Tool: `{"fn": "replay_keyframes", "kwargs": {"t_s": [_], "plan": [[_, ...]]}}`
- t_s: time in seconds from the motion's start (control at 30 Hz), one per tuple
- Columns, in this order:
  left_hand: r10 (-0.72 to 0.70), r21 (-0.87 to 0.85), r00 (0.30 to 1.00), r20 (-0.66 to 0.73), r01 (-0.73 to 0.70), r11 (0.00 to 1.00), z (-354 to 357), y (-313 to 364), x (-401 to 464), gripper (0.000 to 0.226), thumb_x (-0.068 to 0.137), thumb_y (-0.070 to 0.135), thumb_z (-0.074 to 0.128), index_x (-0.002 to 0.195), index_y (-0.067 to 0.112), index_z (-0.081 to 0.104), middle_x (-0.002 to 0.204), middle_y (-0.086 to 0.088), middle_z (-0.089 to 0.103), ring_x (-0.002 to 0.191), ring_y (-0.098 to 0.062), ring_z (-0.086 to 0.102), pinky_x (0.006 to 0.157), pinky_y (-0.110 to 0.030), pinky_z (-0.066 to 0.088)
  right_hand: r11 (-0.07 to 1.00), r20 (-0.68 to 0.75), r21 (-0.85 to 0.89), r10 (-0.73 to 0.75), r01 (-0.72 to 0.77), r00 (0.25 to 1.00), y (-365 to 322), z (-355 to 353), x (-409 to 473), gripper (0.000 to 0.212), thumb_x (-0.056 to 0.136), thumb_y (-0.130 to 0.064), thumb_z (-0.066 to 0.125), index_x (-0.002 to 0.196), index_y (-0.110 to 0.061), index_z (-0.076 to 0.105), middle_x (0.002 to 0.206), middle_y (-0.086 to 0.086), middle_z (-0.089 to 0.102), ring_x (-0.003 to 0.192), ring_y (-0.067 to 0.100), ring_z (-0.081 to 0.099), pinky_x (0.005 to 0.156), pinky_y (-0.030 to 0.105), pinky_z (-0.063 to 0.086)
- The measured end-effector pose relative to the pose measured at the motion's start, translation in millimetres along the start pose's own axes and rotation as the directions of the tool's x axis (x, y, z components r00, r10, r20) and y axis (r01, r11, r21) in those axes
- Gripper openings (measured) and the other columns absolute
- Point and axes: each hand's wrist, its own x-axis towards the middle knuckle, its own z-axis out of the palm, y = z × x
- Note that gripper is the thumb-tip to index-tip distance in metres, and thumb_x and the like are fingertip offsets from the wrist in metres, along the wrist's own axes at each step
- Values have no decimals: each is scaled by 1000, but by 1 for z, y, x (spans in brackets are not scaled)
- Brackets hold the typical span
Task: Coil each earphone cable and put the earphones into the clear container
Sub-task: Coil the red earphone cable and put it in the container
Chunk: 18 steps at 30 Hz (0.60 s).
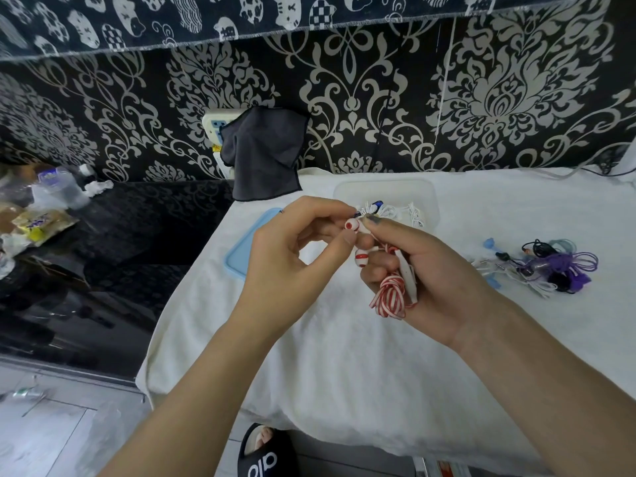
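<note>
Because the red-and-white striped earphone cable (390,296) is already looped into a bundle, the right hand (423,270) curls round it to keep the coil from springing loose, above the white towel (344,366). The left hand (292,249) pinches one red-and-white earbud (351,224), probably to tuck the ends in. Just behind stands the clear container (385,191), already holding white earphones; its blue lid (247,242) lies beside it. A tangled pile of purple and blue earphones (543,270) waits to the right.
</note>
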Motion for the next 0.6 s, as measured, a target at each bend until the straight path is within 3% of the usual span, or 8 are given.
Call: {"fn": "replay_keyframes", "kwargs": {"t_s": [0.1,0.3,0.43,0.6], "plan": [[42,61,999,-13,-41,997,0,1,-1,24,89,-6,67,106,11,66,94,-1,70,84,-21,70,82,-28,54,1000,2,1,-3,3,1000,0,0,0,7,94,-17,61,94,-10,60,73,-2,54,48,5,35,48,16,41],[139,263,990,-39,-124,957,-2,4,-1,14,90,-1,69,98,9,70,90,0,70,83,-17,69,79,-19,52,999,2,-24,-26,26,1000,-3,2,-1,19,93,-16,61,77,-13,72,72,-1,54,47,5,37,50,16,42],[100,251,992,-71,-79,965,-1,5,0,13,89,0,72,94,12,71,85,5,70,80,-16,70,76,-16,49,998,8,-59,-33,34,999,-3,2,-1,7,95,-15,59,91,-10,64,72,-1,54,46,5,38,49,17,42],[120,304,992,-44,-101,947,-4,5,1,15,85,-3,74,92,9,71,82,5,70,77,-13,68,76,-11,46,995,2,-89,-49,49,999,-1,1,0,7,97,-13,57,96,-8,62,72,-1,53,47,5,37,48,17,42]]}}
